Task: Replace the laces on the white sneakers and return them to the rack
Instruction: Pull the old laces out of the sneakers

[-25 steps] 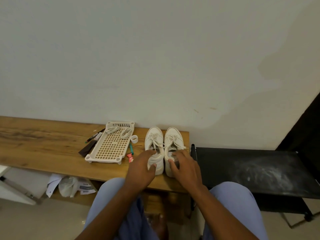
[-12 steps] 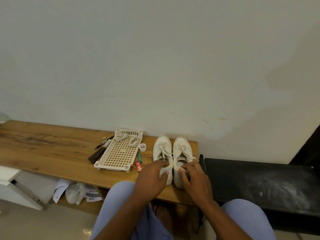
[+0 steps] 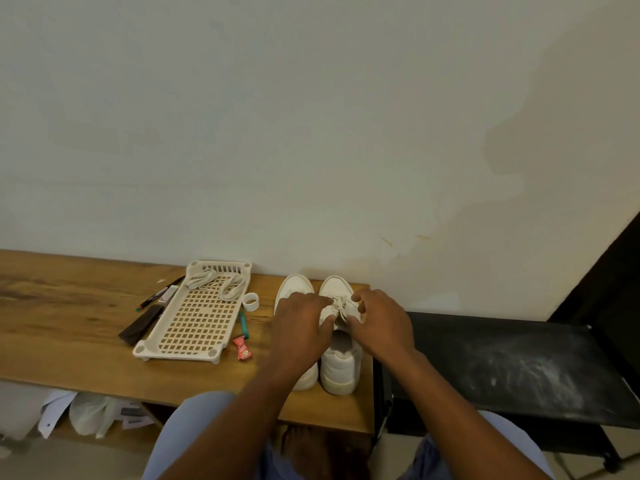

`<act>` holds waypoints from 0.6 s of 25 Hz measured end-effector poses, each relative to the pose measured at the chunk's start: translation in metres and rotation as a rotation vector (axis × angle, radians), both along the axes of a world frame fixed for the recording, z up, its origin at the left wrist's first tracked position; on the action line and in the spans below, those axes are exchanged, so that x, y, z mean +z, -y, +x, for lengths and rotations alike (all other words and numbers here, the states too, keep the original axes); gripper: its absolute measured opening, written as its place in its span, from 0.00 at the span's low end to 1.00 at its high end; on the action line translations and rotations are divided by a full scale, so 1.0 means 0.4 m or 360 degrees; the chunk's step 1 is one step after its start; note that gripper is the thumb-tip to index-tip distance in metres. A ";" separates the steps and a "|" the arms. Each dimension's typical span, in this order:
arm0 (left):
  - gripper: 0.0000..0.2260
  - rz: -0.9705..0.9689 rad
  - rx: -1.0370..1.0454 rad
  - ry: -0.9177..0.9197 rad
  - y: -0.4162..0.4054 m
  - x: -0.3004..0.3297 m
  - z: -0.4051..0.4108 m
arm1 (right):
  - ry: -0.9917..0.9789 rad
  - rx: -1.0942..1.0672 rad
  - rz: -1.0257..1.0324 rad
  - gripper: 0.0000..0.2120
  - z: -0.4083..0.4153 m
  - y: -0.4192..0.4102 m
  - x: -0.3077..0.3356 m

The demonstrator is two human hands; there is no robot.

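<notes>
the two white sneakers (image 3: 341, 355) are sitting side by side at the right end of the wooden bench (image 3: 69, 341), toes toward the wall. the right-hand one is still wearing its old lace (image 3: 341, 304), knotted over the tongue, and both hands are working at that knot: the left hand (image 3: 299, 327) is pinching the lace from the left side with thumb and forefinger, the right hand (image 3: 379, 323) is pinching it from the right. the left-hand sneaker is mostly lying under the left hand, so whether it is laced cannot be told.

judging from this, the task is only beginning: the old laces are not out yet, the spare laces (image 3: 216, 285) are lying coiled at the far end of the cream plastic rack (image 3: 194, 323) just left of the shoes, and relacing and returning the pair to the rack are both remaining.

compared with the earlier frames, the hands are sitting further up the shoes; a moment ago they were resting near the heels and collars, and now they are gathering at the knot.
</notes>
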State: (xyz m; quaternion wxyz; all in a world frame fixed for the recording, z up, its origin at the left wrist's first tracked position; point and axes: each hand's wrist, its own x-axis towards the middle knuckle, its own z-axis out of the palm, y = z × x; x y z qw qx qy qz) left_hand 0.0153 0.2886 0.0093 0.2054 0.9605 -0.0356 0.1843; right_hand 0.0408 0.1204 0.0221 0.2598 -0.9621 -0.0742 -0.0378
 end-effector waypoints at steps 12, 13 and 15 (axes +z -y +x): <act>0.08 0.0068 -0.0056 -0.0177 0.030 -0.017 0.152 | -0.0233 0.0189 -0.0053 0.05 0.105 0.006 -0.024; 0.07 0.0027 -0.0053 -0.0193 0.025 -0.020 0.157 | -0.0259 0.0199 -0.0003 0.05 0.111 0.010 -0.029; 0.05 -0.0104 -0.0028 -0.0247 0.018 -0.023 0.161 | -0.0300 0.0231 0.0101 0.06 0.120 0.021 -0.035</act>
